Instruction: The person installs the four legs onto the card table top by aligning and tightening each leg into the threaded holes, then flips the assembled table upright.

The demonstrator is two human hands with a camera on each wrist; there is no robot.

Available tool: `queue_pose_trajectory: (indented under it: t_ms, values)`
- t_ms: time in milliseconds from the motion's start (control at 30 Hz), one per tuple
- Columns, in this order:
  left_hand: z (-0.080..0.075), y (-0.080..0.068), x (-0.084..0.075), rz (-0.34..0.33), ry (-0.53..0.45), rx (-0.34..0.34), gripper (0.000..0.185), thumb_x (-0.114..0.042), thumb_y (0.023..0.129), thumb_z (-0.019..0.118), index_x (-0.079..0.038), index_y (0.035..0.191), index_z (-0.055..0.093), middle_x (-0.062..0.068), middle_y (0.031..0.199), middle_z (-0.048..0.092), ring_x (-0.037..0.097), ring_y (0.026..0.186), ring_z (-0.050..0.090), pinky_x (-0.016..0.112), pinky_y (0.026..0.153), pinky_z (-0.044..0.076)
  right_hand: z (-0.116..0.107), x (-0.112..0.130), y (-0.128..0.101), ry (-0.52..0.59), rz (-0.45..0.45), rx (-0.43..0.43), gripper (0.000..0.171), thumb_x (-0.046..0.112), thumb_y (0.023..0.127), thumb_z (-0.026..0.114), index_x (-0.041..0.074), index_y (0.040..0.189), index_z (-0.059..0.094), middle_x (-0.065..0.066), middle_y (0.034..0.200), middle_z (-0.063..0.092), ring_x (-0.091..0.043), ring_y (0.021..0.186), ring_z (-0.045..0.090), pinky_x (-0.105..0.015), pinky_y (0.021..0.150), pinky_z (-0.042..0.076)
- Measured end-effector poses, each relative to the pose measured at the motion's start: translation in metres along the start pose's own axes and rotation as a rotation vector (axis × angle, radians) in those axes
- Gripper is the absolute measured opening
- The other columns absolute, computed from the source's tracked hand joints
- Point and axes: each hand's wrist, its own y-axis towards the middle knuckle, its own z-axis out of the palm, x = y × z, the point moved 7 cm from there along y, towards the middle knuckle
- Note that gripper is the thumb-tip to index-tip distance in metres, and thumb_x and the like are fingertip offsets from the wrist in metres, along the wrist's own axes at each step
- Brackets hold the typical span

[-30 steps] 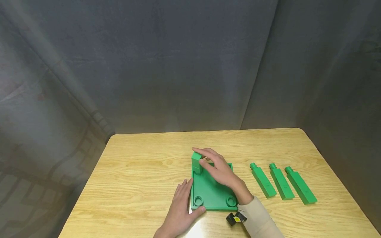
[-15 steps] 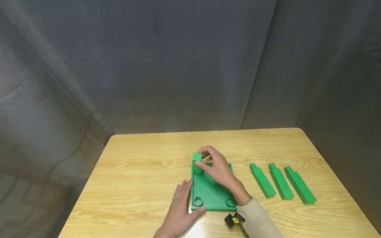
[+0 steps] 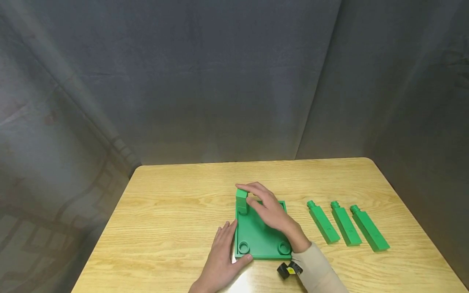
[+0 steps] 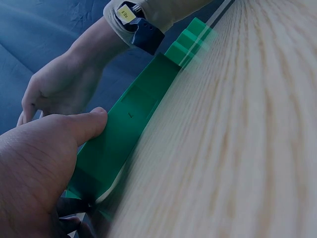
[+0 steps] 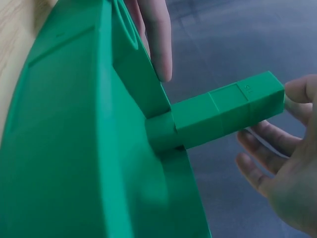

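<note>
A square green tabletop lies underside up, with a raised rim and round threaded sockets at its front corners. At its back left corner a green table leg stands upright in a socket, also seen side-on in the right wrist view. My right hand reaches over the tabletop and holds that leg, thumb on its side and index finger stretched across its top end. My left hand braces the front left corner, straight fingers along the left side and thumb against the front edge. The back right corner is mostly hidden by my right hand.
Three more green table legs, a left one, a middle one and a right one, lie side by side on the wooden table, threaded ends pointing away. Grey curtains surround the table's back and sides.
The upright leg has turned in its socket, face-on half a second ago and angled now. My right index finger drew back, then stretched over the top again. The left hand stayed put.
</note>
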Motion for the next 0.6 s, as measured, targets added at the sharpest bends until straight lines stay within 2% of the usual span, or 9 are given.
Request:
queue_pose_trajectory:
  t_ms: [167,300,600]
  values:
    - [-0.0012,-0.0015,-0.0015,0.032,0.025,-0.029,0.099,-0.061,0.101,0.074,-0.011,0.175,0.033,0.010,0.178,0.039,0.039,0.168,0.028,0.059,0.138,0.014,-0.0007,-0.0024,0.0007,-0.014,0.014,-0.010,0.042,0.014,0.115,0.060,0.018,0.157,0.064,-0.003,0.151,0.065,-0.032,0.144,0.059,-0.065,0.116,0.053]
    - [-0.0028,-0.0028,-0.0036,0.067,0.047,-0.051,0.098,-0.059,0.101,0.075,-0.009,0.174,0.034,0.012,0.176,0.042,0.041,0.166,0.031,0.062,0.137,0.017,-0.0026,-0.0027,0.0020,-0.051,0.006,-0.039,0.041,0.015,0.112,0.067,0.014,0.153,0.065,-0.006,0.150,0.067,-0.032,0.137,0.063,-0.062,0.111,0.057]
    - [-0.0013,-0.0019,-0.0023,0.051,0.039,-0.025,0.098,-0.059,0.102,0.074,-0.012,0.176,0.031,0.011,0.178,0.039,0.042,0.167,0.029,0.064,0.137,0.016,-0.0072,-0.0033,0.0032,-0.100,0.052,-0.143,0.037,0.015,0.101,0.084,0.010,0.135,0.068,-0.007,0.131,0.071,-0.031,0.123,0.068,-0.054,0.103,0.062]
